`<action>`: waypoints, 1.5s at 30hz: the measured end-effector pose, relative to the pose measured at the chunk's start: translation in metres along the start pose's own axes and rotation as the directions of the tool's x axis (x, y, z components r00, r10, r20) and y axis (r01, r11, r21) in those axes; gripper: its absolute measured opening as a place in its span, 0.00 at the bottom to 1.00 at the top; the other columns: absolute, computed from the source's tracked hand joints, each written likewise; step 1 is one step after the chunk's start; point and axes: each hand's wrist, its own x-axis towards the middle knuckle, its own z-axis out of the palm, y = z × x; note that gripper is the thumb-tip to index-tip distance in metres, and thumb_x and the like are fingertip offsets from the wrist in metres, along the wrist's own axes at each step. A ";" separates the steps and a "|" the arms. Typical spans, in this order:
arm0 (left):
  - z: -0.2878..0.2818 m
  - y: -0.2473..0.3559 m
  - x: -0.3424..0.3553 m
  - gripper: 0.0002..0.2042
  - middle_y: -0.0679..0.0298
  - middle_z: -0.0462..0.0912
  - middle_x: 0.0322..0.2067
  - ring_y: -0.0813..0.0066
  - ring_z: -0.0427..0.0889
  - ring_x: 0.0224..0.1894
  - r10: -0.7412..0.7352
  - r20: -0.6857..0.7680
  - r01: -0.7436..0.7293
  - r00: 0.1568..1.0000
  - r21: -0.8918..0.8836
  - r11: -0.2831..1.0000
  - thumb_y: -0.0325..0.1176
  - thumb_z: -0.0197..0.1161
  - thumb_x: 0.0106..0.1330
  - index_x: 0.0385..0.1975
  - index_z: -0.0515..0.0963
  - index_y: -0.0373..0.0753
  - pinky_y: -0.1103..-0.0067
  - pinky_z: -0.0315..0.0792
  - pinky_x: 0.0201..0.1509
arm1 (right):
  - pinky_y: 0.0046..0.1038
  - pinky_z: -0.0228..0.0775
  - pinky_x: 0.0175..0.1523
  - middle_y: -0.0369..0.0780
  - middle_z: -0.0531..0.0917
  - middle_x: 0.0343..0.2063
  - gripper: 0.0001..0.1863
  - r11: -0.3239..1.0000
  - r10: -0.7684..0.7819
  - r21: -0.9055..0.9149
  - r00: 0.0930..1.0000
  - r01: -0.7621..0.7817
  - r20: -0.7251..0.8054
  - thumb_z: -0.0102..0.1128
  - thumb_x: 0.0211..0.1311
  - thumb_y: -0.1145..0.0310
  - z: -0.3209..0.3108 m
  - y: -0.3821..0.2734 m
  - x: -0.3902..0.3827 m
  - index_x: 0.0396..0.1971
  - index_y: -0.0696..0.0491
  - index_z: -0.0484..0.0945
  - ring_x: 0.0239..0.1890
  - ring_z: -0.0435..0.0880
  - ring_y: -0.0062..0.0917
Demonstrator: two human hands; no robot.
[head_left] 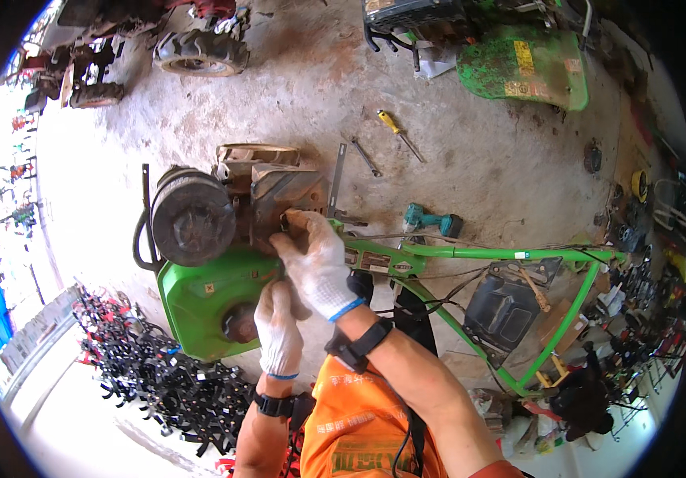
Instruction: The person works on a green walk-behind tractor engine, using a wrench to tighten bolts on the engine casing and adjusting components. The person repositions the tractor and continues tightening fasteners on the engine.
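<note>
A walk-behind tiller with a green fuel tank (199, 299) and a dark round canister (193, 223) stands in front of me. My left hand (281, 327), in a white knit glove, is closed at the tank's right side, its fingertips pressed together. What they grip, if anything, is hidden. Gloved the same way, my right hand (315, 267) reaches just above and right of it. Its fingers curl against the lower edge of a dusty metal cover (287, 191); a small dark part shows at the fingertips, too small to name.
Green handlebars (470, 253) run right, with a black plastic cover (506, 307) between them. A teal cordless drill (430, 221), a yellow-handled screwdriver (399, 134) and a wrench (366, 158) lie on the concrete floor. Many black metal parts (167, 382) are heaped lower left. Other machinery stands behind.
</note>
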 end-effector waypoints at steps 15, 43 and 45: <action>0.048 -0.050 0.005 0.20 0.55 0.87 0.61 0.67 0.85 0.61 0.100 0.048 -0.106 0.994 0.149 0.983 0.32 0.65 0.82 0.67 0.78 0.26 0.72 0.76 0.68 | 0.36 0.84 0.63 0.45 0.92 0.54 0.18 0.960 -0.136 -0.205 0.955 0.193 0.264 0.74 0.69 0.67 -0.062 -0.012 0.011 0.57 0.53 0.89 0.55 0.92 0.38; -0.007 -0.077 -0.014 0.18 0.54 0.89 0.51 0.69 0.88 0.50 0.057 0.252 -0.076 0.966 0.068 0.995 0.35 0.63 0.80 0.63 0.81 0.32 0.73 0.80 0.58 | 0.33 0.86 0.55 0.48 0.94 0.45 0.16 0.723 -0.218 -0.602 0.939 0.338 0.265 0.78 0.62 0.73 -0.045 -0.024 0.037 0.49 0.60 0.89 0.45 0.95 0.35; -0.008 -0.077 -0.015 0.20 0.49 0.89 0.53 0.59 0.90 0.51 0.052 0.277 -0.068 0.959 0.049 0.996 0.38 0.64 0.79 0.64 0.81 0.34 0.69 0.82 0.59 | 0.33 0.86 0.55 0.47 0.94 0.45 0.17 0.783 -0.190 -0.555 0.958 0.281 0.217 0.78 0.63 0.72 -0.035 -0.024 0.026 0.50 0.61 0.89 0.44 0.94 0.31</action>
